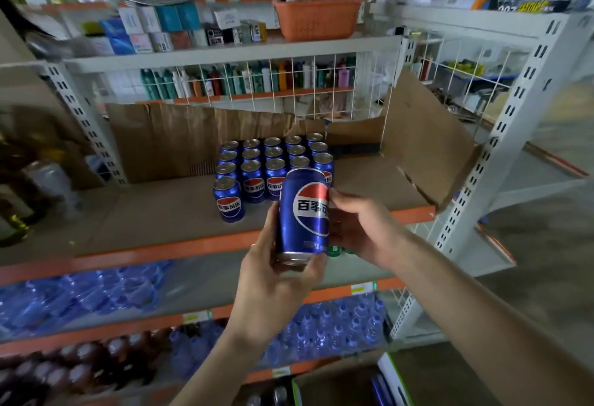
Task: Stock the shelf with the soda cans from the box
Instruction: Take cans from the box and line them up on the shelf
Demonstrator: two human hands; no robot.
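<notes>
The left hand (283,280) has its fingers (316,269) curled under the base of a blue Pepsi can (303,216) and its thumb up the can's left side. The right hand (360,228) pinches the same can from the right, fingertips pressed on the label near the top. The can is upright, logo facing the camera, held in the air just in front of the orange shelf edge (193,249).

Behind it, on the cardboard-lined shelf (160,209), stands the block of stocked cans (273,164) in tidy rows, with one front can (229,200) at the left starting a new row. The open box (337,383) sits low, at the bottom of the view.

To place this one well, carry it level over the edge and set it just beside the front can, label forward. Ease it down flat so it doesn't knock its neighbours, and release only when the base is fully seated.
</notes>
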